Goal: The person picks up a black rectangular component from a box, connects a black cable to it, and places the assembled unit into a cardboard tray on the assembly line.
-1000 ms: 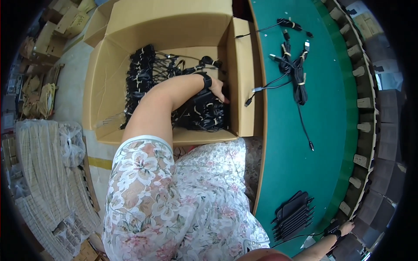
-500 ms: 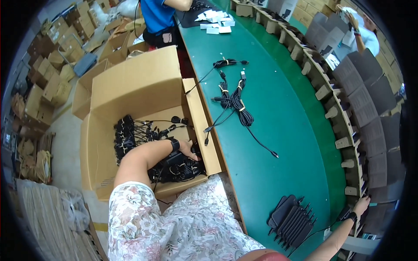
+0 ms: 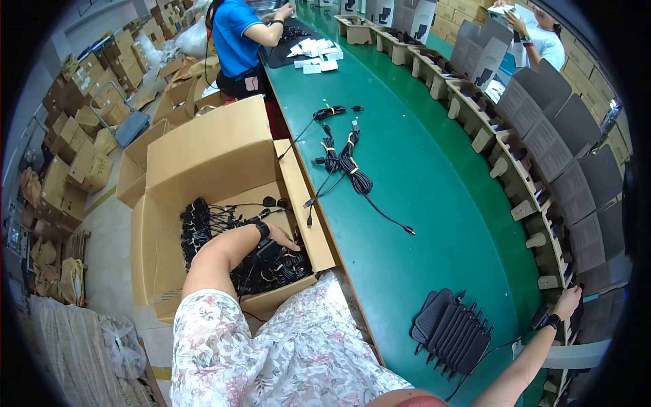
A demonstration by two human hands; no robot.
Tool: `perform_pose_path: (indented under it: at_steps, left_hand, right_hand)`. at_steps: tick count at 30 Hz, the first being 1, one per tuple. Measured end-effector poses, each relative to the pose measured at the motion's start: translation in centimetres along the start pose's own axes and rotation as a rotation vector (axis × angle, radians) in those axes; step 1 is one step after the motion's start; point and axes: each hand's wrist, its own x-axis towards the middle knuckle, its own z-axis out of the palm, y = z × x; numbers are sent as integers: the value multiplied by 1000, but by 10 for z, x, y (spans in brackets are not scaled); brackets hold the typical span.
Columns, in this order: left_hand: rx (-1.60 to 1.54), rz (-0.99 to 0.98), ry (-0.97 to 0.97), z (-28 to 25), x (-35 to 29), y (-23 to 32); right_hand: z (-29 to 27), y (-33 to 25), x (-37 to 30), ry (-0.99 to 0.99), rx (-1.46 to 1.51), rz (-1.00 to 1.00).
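My left hand [image 3: 280, 237] reaches into a large open cardboard box [image 3: 210, 139] on my left. Its fingers are stretched out over bundled black cables [image 3: 288, 266], with some fingertips lost among them. A black adapter-like block [image 3: 266, 251] lies beside the wrist. Far to the right, my right hand [image 3: 568, 302] is closed at the edge of a row of brown moulded cardboard trays [image 3: 536, 239]; what its fingers hold is too small to make out. Near that wrist is a black device [image 3: 540, 316] with a cord. A black slotted rack [image 3: 453, 332] stands on the green table [image 3: 407, 169].
Tied black cables [image 3: 349, 166] lie on the table. White cards [image 3: 315, 51] are piled at its far end, beside a person in a blue shirt [image 3: 237, 41]. Another person [image 3: 542, 41] stands beyond the grey open cartons [image 3: 536, 136]. Brown boxes [image 3: 91, 173] crowd the floor at left.
The view has shifted, so the table and its contents sit further left and the far trays lower. My left hand stays in the box, and my right hand remains at the tray edge.
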Motion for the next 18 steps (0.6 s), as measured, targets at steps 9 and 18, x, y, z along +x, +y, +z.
perform_pose_path:
  at_steps: [9,18]
  left_hand:
    - [-16,-80,552,37,-16,7]
    - [-489,136,1000,46,-100,-10]
  right_hand:
    - [-11,-12,-2,-42,-39,54]
    - [12,10,10,-94,-169,79]
